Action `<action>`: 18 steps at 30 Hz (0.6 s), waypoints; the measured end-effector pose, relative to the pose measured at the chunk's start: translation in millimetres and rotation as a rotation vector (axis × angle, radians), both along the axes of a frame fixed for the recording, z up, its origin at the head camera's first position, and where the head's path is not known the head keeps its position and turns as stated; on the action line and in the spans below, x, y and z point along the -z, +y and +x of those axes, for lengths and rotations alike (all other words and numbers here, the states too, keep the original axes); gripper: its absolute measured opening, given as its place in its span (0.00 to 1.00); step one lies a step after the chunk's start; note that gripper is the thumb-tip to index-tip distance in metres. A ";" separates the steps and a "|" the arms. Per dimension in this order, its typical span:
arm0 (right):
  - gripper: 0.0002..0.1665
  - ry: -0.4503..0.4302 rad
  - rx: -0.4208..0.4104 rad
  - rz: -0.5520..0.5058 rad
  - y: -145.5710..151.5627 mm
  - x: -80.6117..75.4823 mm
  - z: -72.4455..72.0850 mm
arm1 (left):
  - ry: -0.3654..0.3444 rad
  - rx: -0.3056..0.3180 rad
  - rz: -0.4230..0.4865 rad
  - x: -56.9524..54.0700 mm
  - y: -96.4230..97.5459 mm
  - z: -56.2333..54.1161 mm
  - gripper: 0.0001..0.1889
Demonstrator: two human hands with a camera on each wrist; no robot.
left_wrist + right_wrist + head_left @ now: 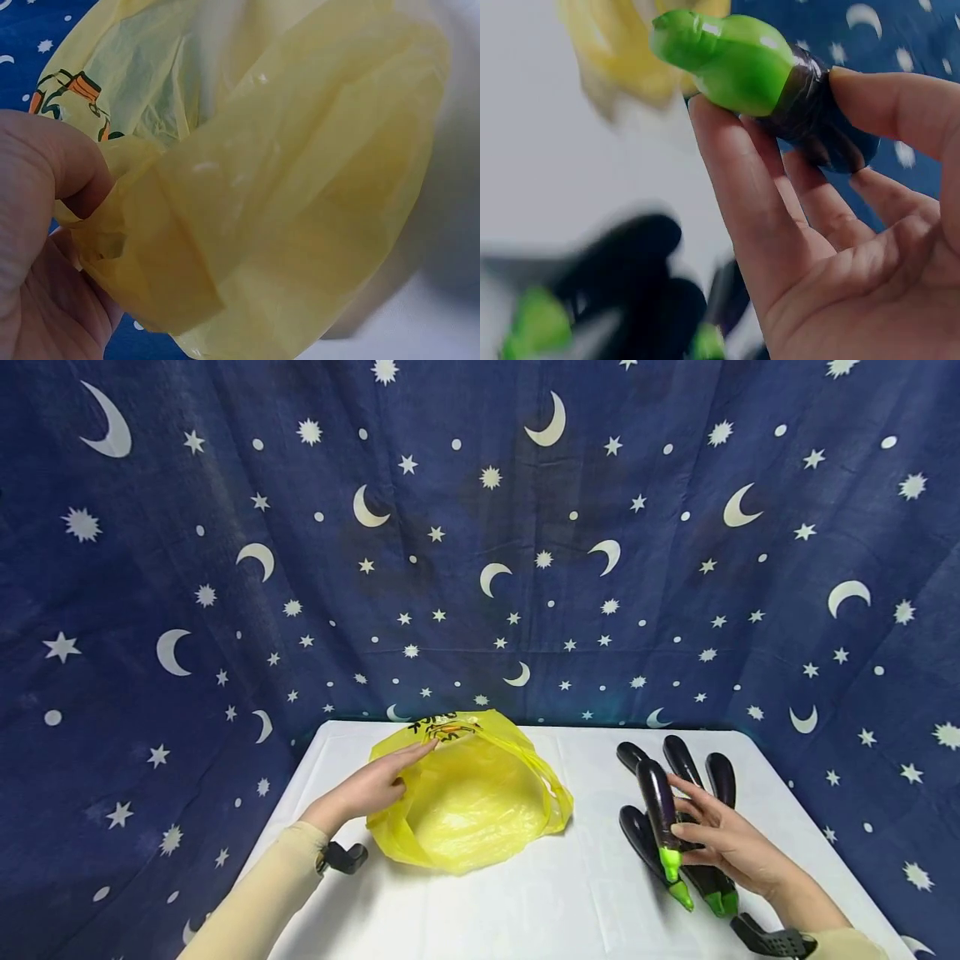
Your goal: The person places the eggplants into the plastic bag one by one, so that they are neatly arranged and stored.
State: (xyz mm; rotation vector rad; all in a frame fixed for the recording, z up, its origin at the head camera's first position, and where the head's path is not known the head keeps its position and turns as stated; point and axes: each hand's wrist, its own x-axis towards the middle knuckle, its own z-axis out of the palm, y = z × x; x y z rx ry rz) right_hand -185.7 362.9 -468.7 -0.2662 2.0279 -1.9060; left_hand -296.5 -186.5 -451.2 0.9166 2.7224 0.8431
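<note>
A white-covered bench (pixel 570 910) stands before a navy curtain (pixel 450 585) printed with moons and stars. One yellow plastic bag (pixel 480 785) gapes on it, the left hand (pixel 371 787) pinching its rim. Right of the bag, the right hand's (pixel 738 843) fingers grasp one eggplant (pixel 657 797) over at least four other eggplants (pixel 722 778), partly hidden, blurred in the right wrist view.

Yellow bag (pixel 480 806), purple eggplant (pixel 657 802), starry backdrop (pixel 450 568)
</note>
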 end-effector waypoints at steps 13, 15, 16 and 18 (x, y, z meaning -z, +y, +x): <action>0.46 -0.021 -0.275 -0.106 -125.2 1.7 -22.2 | 0.044 0.032 -0.019 -4.5 17.7 -1.8 0.45; 0.47 -0.031 -0.291 -0.119 -138.7 4.5 -26.2 | 0.045 0.038 -0.021 -5.1 20.1 -1.7 0.45; 0.47 -0.038 -0.294 -0.120 -145.2 5.8 -28.3 | 0.043 0.041 -0.022 -5.7 21.3 -1.6 0.45; 0.47 -0.059 -0.284 -0.119 -157.6 8.5 -33.0 | 0.045 0.046 -0.019 -6.9 23.5 -1.2 0.44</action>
